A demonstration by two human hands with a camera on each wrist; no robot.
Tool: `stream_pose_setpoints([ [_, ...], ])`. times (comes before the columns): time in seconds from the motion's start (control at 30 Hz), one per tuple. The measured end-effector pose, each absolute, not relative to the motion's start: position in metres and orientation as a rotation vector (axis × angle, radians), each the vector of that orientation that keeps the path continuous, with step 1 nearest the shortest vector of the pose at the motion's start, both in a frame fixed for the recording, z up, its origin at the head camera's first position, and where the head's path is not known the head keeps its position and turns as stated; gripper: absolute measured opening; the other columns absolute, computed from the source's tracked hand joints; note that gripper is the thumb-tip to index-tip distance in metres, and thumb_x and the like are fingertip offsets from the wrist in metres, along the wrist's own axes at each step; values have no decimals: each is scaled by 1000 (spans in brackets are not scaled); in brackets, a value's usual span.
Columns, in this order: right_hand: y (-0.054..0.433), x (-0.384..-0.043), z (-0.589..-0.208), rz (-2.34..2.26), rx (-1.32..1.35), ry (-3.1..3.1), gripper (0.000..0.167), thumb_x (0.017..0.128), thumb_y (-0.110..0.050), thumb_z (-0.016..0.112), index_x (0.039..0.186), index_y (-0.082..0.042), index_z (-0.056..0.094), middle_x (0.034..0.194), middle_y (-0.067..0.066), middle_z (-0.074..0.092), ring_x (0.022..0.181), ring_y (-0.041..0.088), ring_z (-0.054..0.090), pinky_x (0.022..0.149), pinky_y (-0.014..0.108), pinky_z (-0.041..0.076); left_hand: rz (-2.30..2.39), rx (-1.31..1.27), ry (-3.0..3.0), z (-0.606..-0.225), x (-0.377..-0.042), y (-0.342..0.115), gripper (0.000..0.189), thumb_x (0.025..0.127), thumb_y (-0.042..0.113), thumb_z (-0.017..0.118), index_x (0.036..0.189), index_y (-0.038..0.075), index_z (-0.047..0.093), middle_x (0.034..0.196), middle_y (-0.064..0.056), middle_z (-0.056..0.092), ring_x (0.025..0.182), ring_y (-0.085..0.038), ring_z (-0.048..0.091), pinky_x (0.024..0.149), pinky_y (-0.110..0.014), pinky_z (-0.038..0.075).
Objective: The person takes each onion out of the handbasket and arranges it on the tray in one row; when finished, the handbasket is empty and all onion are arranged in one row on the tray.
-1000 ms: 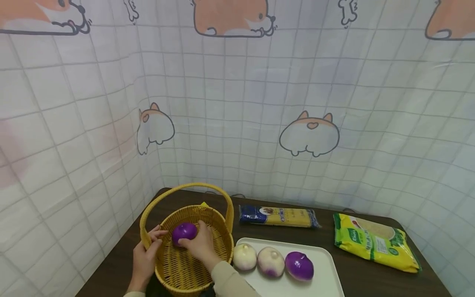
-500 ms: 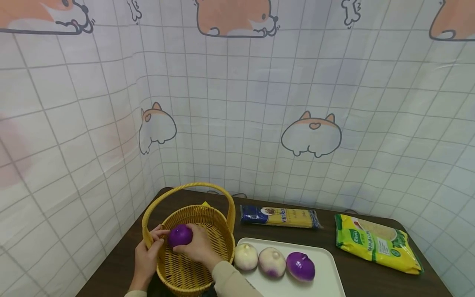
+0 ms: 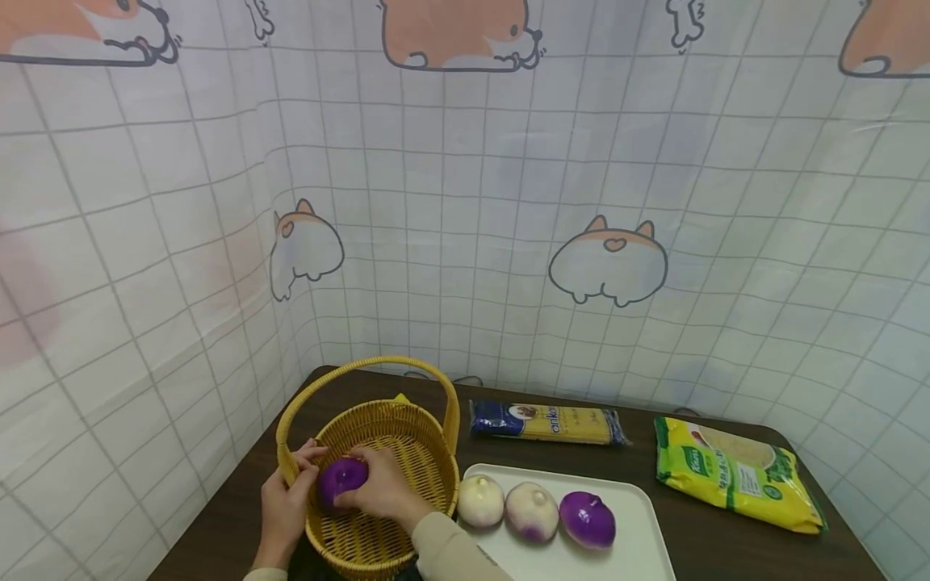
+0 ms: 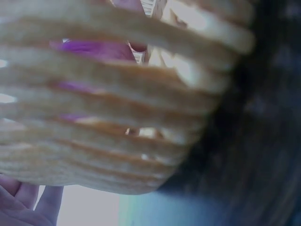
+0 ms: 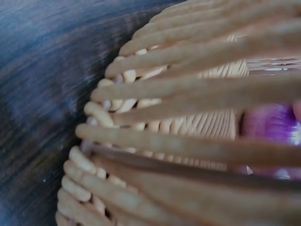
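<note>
A yellow wicker basket (image 3: pixel 417 452) with a tall arched handle stands at the left of the table. My left hand (image 3: pixel 285 504) grips its left rim at the foot of the handle, fingers over the edge. Inside, against the left wall, my right hand (image 3: pixel 388 488) holds a purple onion (image 3: pixel 337 482) between thumb and fingers. Through the wicker gaps, the left wrist view gives slivers of this purple onion (image 4: pixel 89 47); in the right wrist view the onion (image 5: pixel 268 125) shows beyond the weave. The palm side of the right hand is hidden.
Right of the basket lies a white tray (image 3: pixel 632 557) with two whitish onions (image 3: pixel 532 511) and a purple one (image 3: pixel 587 520) in a row. Behind it is a spaghetti pack (image 3: pixel 548 423); a yellow-green bag (image 3: pixel 737 474) lies at the right. A gridded cloth hangs behind the table.
My right hand has moved the purple onion left and lower, toward the basket's left wall. The left hand keeps its grip on the rim, and the tray's onions stay put.
</note>
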State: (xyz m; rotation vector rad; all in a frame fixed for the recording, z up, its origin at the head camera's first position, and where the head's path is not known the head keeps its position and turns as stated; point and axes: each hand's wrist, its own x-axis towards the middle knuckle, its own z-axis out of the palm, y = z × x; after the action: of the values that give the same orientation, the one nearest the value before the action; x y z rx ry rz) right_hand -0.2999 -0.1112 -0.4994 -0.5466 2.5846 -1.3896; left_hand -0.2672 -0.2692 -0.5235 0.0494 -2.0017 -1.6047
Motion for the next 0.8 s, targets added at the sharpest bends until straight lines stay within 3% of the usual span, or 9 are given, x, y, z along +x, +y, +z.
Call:
stream_pose_setpoints([
  [0.3,-108,-298,-497,-1359,-568,2514,76,68,-25,89,135,-16,54,117,-1,61,101,17,60,82,34,52,-1590,49,-1999,-525,-270,-268,14,97,3,56,87,-6,54,114,-16,69,126,-10,52,95,-7,37],
  [0.57,-109,-295,-500,-1315,-523,2574,74,63,-27,92,127,-19,56,111,1,50,95,18,56,79,34,51,-1569,63,-2020,-528,-271,-269,16,99,7,55,92,-8,58,115,-15,70,125,-7,52,93,-7,39],
  [0.8,-111,-289,-492,-1367,-450,2551,75,61,-22,91,127,-17,55,108,5,45,93,21,55,77,40,53,-1558,68,-2030,-526,-269,-270,13,98,2,54,89,-9,55,115,-18,69,126,-12,52,94,-7,39],
])
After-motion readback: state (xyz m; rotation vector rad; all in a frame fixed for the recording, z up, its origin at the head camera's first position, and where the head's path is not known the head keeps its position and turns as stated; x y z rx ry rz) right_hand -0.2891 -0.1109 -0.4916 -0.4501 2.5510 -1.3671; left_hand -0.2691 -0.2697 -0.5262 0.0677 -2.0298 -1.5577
